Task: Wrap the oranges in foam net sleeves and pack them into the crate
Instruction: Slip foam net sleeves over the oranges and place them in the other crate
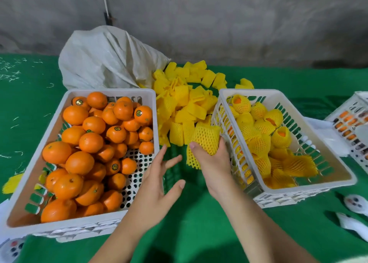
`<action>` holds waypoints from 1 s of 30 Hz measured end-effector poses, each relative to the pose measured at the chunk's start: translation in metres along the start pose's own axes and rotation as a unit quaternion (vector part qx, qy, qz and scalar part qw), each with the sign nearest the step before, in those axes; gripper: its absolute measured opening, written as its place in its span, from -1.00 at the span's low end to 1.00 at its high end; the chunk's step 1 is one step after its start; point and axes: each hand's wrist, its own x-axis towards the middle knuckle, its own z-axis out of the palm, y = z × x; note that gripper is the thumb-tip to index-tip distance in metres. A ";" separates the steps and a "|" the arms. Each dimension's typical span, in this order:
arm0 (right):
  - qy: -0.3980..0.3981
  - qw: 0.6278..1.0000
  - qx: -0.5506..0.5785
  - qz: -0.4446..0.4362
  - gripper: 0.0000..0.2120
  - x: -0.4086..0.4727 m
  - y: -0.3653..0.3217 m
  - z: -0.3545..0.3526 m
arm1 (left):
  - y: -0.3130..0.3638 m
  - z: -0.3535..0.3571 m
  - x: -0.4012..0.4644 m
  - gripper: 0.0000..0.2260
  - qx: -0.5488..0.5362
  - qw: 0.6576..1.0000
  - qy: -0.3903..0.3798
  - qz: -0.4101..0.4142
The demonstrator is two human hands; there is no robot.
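Observation:
A white crate (111, 92) on the left holds several bare oranges (90, 142). A second white crate (310, 185) on the right holds several oranges wrapped in yellow foam net sleeves (258, 127). Between the two crates lies a pile of loose yellow sleeves (183, 103). My right hand (213, 163) grips a yellow foam net sleeve (205, 141) just left of the right crate's wall; whether an orange is inside it is hidden. My left hand (159, 185) hovers with fingers spread beside the left crate's right wall and holds nothing.
A grey-white sack (107, 59) slumps behind the left crate against a concrete wall. A third white basket (352, 123) stands at the far right edge. White objects (356, 215) lie at the lower right on the green cloth (199, 223). A flat yellow sleeve (13, 183) lies at the far left.

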 end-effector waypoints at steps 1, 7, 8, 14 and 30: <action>0.041 0.999 0.008 0.000 -0.07 0.016 -0.004 -0.014 | 0.001 0.003 -0.001 -0.33 0.003 1.000 0.026 0.003; 0.202 0.978 -0.052 0.017 -0.01 0.116 -0.038 -0.099 | -0.001 0.006 0.005 -0.56 0.012 0.996 0.089 -0.017; 0.204 0.972 -0.103 0.049 0.05 0.129 -0.040 -0.105 | -0.003 0.006 0.007 -0.56 0.006 0.996 0.084 -0.021; 0.036 0.820 -0.567 -0.068 0.03 0.139 0.012 -0.086 | -0.010 0.005 0.019 -0.66 -0.042 0.990 0.118 -0.072; -0.283 0.595 -0.739 -0.139 -0.37 0.161 0.068 -0.025 | -0.074 -0.071 0.182 -0.18 0.430 0.896 0.065 -0.088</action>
